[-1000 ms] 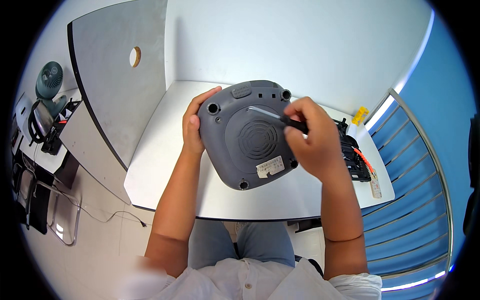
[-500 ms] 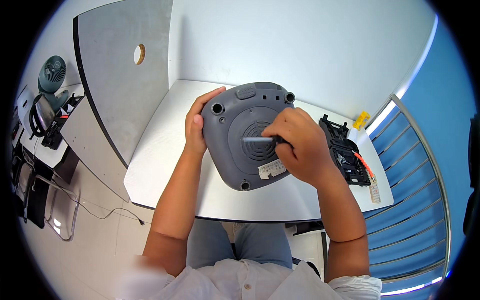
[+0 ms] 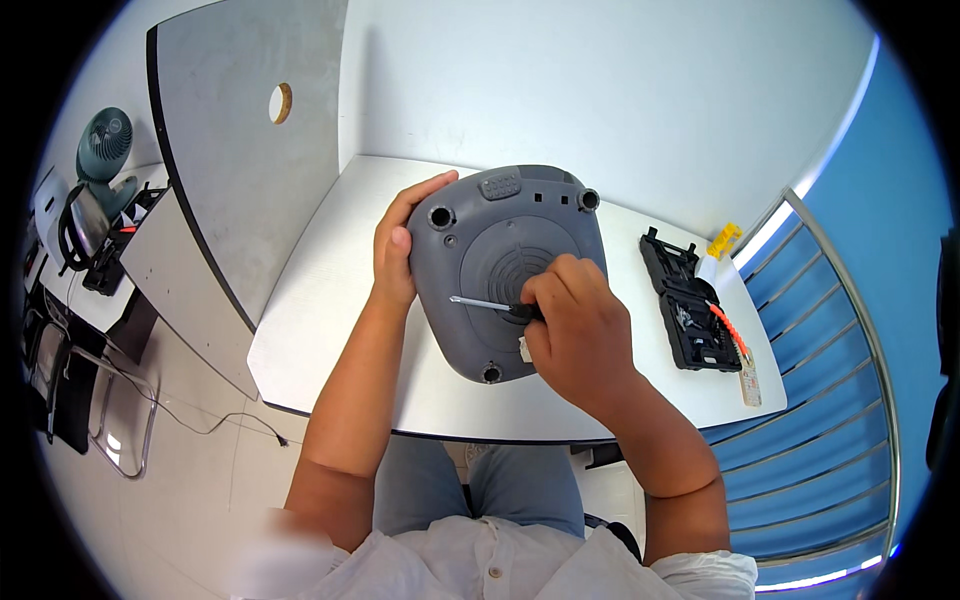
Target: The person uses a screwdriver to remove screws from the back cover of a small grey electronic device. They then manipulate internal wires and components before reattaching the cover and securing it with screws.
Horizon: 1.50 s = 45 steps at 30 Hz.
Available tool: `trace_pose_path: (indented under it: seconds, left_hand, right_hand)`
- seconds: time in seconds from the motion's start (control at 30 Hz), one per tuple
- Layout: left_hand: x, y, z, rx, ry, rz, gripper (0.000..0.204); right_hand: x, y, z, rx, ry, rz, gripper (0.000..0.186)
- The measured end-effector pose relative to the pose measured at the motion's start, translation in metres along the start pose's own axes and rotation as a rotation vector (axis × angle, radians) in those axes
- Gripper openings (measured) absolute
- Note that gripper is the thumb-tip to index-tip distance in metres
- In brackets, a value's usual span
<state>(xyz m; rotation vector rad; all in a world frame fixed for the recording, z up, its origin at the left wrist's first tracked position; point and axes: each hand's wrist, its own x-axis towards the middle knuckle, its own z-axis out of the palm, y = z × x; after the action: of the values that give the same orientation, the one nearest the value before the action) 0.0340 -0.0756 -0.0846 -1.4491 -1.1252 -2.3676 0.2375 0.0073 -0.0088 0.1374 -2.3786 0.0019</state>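
Observation:
A dark grey rounded appliance (image 3: 436, 290) shows its underside, with ringed vent slots and round sockets near its corners. My left hand (image 3: 396, 245) grips its upper left edge, thumb on the near face and fingers reaching behind. In my right hand (image 3: 585, 335) is a screwdriver (image 3: 482, 304) with a dark handle, held over the lower vents. Its metal shaft points left, lying nearly flat across the underside, and the tip seems free of any screw. The right hand covers most of a torn pale label (image 3: 525, 349).
An open black tool case (image 3: 690, 310) rests on the white table (image 3: 345, 300) at right, near an orange-red tool (image 3: 728, 328) and a yellow object (image 3: 724, 240). A grey partition (image 3: 240, 150) stands left, metal railing (image 3: 860, 330) right. A cord (image 3: 210, 428) lies on the floor.
My right hand has moved down and left with the screwdriver, whose tip now lies farther left and lower. The appliance has shifted slightly right; my left hand keeps its grip.

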Motion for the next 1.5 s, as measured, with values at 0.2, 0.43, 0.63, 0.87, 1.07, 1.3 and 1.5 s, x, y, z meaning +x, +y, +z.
trace_pose_path:
  seconds: [0.2,0.43,0.63,0.87,1.07,1.3,1.5]
  left_hand:
    - [0.000,-0.001,0.000,0.023,-0.032,-0.012,0.085]
    - [0.000,-0.002,0.001,0.027,-0.003,-0.023,0.083]
    - [0.000,-0.003,0.000,0.063,-0.006,-0.039,0.083]
    - [0.001,-0.003,0.000,0.080,0.019,-0.038,0.083]
    - [0.002,0.003,0.004,0.125,0.048,-0.030,0.083]
    - [0.001,0.006,0.004,0.152,0.032,-0.026,0.082]
    - [0.005,0.008,-0.001,0.210,-0.060,0.051,0.096]
  right_hand:
    - [-0.006,-0.002,0.001,0.018,0.033,0.016,0.018]
    - [-0.003,-0.002,0.002,0.009,0.071,-0.001,0.018]
    - [-0.011,-0.010,-0.004,-0.023,0.158,-0.014,0.021]
    - [-0.008,-0.007,-0.013,-0.049,0.063,0.026,0.018]
    - [0.002,0.006,-0.014,0.078,0.078,0.096,0.028]
    - [-0.013,-0.006,-0.013,0.224,-0.050,0.294,0.022]
    - [-0.024,0.001,0.008,0.101,0.183,0.094,0.017]
